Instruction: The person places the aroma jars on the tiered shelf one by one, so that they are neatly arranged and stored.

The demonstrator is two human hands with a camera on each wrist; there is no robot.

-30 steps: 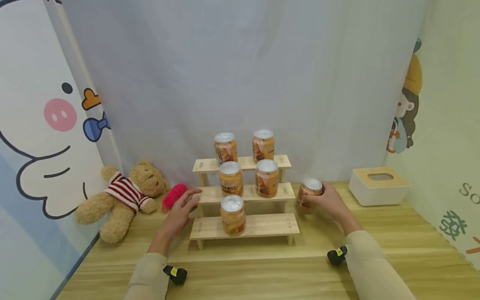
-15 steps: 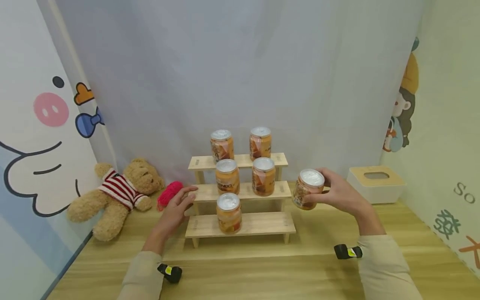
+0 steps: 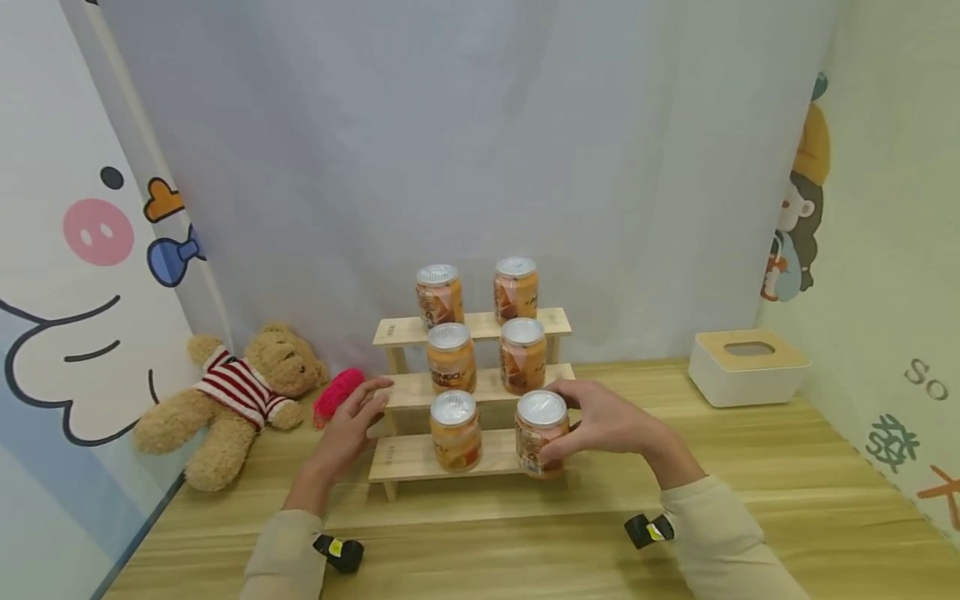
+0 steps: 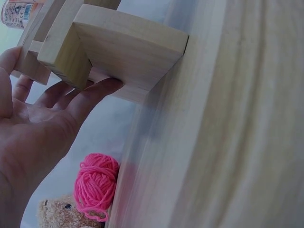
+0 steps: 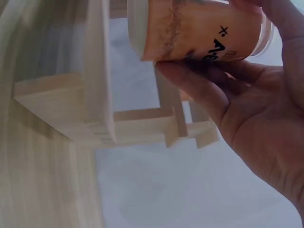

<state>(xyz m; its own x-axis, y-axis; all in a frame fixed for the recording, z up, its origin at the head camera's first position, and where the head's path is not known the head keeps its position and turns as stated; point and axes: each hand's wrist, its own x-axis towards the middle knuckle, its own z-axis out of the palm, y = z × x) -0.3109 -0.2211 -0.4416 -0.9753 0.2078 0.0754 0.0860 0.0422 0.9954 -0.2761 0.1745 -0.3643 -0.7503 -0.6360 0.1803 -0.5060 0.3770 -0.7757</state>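
My right hand [image 3: 611, 427] grips an orange can [image 3: 542, 446] with a silver lid, thumb on one side and fingers on the other. The can stands upright at the right part of the lowest step of a wooden three-tier rack [image 3: 405, 457]; in the right wrist view its base looks slightly apart from the board. Left of it on that step is another can [image 3: 456, 437]. Two matching cans stand on the middle step and two on the top. At the rack's left end, my left hand [image 3: 347, 429] rests its extended fingers [image 4: 102, 90] against the wood.
A teddy bear [image 3: 243, 383] in a striped sweater lies at the left, beside a pink yarn ball [image 3: 337, 395]. A white tissue box [image 3: 746, 379] with a wooden top stands at the right. A grey curtain [image 3: 480, 142] hangs behind the wooden table [image 3: 465, 542].
My right hand has lifted the can from beside the rack and carried it left to the lowest step. The left hand has stayed at the rack's left end.
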